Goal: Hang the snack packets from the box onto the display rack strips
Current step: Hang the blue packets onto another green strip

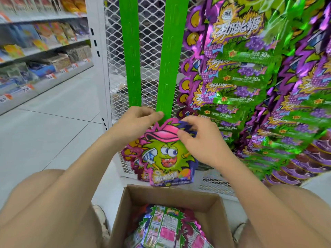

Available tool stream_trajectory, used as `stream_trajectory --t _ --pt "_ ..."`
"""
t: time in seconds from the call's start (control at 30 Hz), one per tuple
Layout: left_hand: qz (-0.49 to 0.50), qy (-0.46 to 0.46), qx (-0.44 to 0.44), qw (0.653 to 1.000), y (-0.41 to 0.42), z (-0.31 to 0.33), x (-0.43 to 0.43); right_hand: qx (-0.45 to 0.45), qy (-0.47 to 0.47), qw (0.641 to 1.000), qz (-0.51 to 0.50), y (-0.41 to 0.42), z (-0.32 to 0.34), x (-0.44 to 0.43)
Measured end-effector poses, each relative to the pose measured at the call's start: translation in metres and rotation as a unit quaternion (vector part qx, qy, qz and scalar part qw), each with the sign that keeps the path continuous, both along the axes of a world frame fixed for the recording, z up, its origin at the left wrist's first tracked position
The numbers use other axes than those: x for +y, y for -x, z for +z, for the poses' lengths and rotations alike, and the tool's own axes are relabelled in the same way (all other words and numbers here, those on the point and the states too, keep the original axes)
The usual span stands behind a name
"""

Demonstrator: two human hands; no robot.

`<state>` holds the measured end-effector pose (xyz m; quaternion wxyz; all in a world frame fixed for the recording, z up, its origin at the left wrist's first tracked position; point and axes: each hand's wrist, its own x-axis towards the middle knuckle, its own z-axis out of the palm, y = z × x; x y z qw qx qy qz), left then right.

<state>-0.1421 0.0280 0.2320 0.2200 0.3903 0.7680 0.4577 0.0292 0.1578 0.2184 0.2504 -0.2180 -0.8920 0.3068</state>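
A pink and purple snack packet [163,154] with a green cartoon face hangs at the bottom end of the right green strip [169,56]. My left hand [138,120] pinches the strip's lower end just above the packet. My right hand [198,138] holds the packet's top edge between thumb and fingers. A second green strip [129,51] hangs bare to the left. The open cardboard box [123,208] below holds several more packets [164,228], lying back side up.
Both strips hang on a white wire-mesh rack [148,42]. Rows of purple and green packets [250,77] fill the strips on the right. Store shelves [44,51] line the aisle at left, above pale floor tiles. My knees flank the box.
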Motion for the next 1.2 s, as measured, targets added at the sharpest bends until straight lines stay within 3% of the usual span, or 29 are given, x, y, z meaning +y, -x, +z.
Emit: stream_trajectory --t 0.13,0.23,0.53,0.8,0.87,0.93,1.1,1.2 --pt "0.012 0.022 -0.041 0.999 -0.005 0.011 -0.005 0.088 -0.030 0.994 -0.057 0.008 0.006 -0.009" --pt "0.010 0.029 -0.068 0.997 -0.005 0.012 -0.007 0.104 -0.037 0.990 -0.082 0.015 0.007 -0.009" --pt "-0.074 0.015 -0.070 0.995 -0.006 0.010 -0.006 0.035 -0.039 0.997 -0.056 0.023 -0.007 -0.001" --pt "-0.035 0.013 -0.032 0.999 0.000 0.001 -0.007 -0.017 -0.042 0.997 -0.056 0.020 -0.022 -0.004" --pt "-0.030 0.001 0.016 0.999 -0.002 0.000 -0.006 -0.052 -0.062 0.995 -0.052 0.019 -0.023 -0.003" --pt "-0.040 -0.028 0.118 0.992 -0.007 -0.004 -0.005 -0.061 -0.074 0.994 -0.055 0.015 -0.024 -0.003" --pt "0.005 -0.004 0.389 0.921 -0.016 -0.029 -0.009 0.024 -0.186 0.976 -0.107 -0.004 -0.021 -0.012" --pt "0.045 0.000 0.465 0.884 -0.028 -0.045 -0.015 0.025 -0.164 0.985 -0.057 -0.018 -0.028 -0.020"
